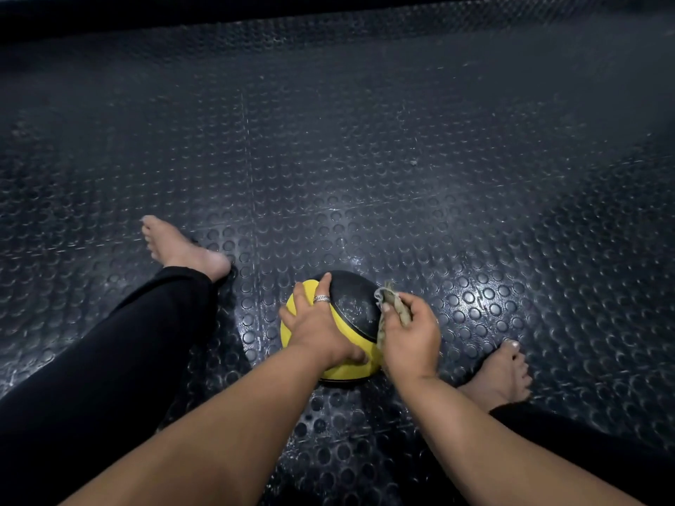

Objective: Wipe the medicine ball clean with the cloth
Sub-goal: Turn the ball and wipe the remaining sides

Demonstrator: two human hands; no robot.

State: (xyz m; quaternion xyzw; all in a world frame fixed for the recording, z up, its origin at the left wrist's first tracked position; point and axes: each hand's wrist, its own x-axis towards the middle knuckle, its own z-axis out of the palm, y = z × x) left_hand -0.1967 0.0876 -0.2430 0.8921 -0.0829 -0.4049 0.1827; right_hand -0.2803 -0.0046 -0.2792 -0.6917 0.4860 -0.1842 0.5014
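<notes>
A black and yellow medicine ball (356, 304) rests on the floor between my legs. My left hand (317, 323) lies spread over its yellow top, fingers straight, a ring on one finger, holding the ball steady. My right hand (411, 336) grips a small crumpled grey-beige cloth (392, 299) and presses it against the ball's right side, on the black panel. The ball's near lower part is hidden behind my hands.
The floor is dark rubber matting (365, 158) with raised round studs, stretching all around. My left leg in black trousers with a bare foot (182, 246) lies to the left; my right bare foot (506, 374) sits right of the ball.
</notes>
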